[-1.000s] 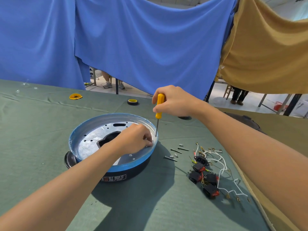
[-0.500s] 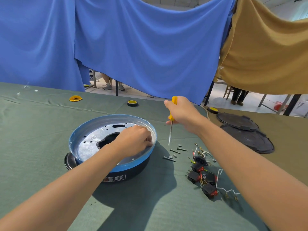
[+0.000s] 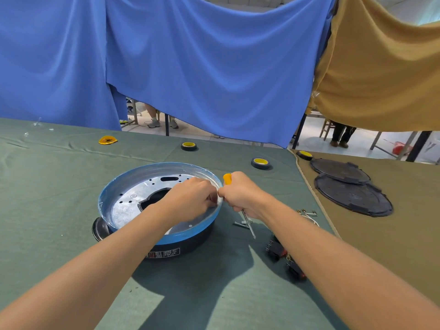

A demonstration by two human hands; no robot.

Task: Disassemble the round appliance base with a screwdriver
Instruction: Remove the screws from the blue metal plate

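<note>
we see the round appliance base on the green cloth, open side up, blue rim around a silver plate. the person's left hand reaches inside the base at its right rim with fingers curled down; we cannot tell whether they pinch anything. the right hand, just right of the base, is fisted around the yellow-handled screwdriver, whose shaft slants down away from the base. loose screws and black switches lie right of the base, and a tape roll lies behind its right side.
</note>
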